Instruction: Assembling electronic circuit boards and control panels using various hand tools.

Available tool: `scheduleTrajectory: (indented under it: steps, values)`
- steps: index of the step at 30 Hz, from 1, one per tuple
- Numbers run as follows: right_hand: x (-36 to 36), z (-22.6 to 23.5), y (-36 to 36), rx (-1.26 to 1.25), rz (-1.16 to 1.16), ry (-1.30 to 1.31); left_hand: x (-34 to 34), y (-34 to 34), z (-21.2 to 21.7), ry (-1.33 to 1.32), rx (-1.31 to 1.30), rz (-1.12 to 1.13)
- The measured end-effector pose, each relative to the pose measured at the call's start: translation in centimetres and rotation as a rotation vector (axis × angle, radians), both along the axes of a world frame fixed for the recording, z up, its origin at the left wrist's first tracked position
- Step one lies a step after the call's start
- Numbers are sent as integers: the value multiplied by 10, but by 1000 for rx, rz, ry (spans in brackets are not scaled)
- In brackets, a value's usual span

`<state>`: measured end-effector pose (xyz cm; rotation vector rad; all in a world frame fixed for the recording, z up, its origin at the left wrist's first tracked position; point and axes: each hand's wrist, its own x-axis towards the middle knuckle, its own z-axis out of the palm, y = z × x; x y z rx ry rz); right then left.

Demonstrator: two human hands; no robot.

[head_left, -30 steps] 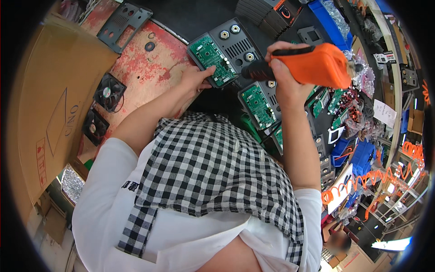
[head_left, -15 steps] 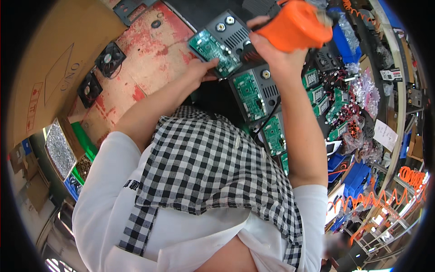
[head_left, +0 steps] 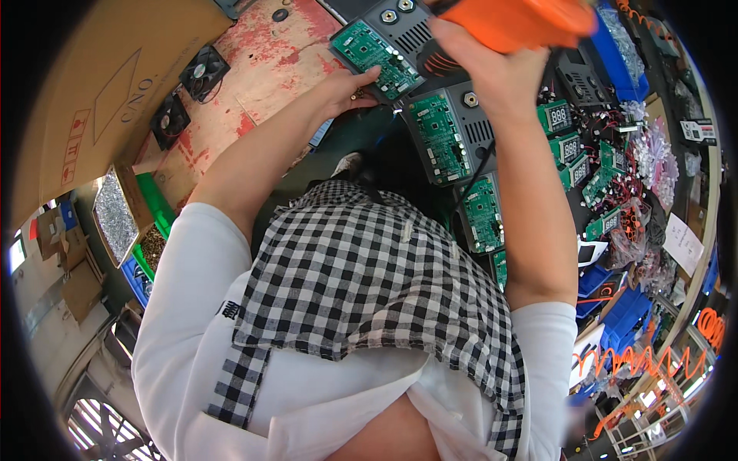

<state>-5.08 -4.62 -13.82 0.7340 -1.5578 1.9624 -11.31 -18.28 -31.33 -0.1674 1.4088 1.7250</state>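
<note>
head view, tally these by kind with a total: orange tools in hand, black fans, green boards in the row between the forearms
orange tool: 1
fans: 2
green boards: 4, the lowest partly hidden
total: 7

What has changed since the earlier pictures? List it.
The view shifted: the black fans and green circuit board sit higher in it. The orange tool does too, now cut off by the top edge. No hold visibly changed: the right hand still grips the tool; the left hand stays at the board's edge.
</note>
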Motion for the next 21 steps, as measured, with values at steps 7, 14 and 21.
scheduleTrajectory:
  steps: [7, 14, 21]
  values:
    - [63, 15, 25, -114, -234, -62, -3, -28, 5, 21, 17, -203]
    - [97, 16, 7, -120, -278, -134, 53, -56, 3, -121, 485, -93]
    - [119, 14, 5, -108, -317, -234, 108, -18, -4, -480, 645, -33]
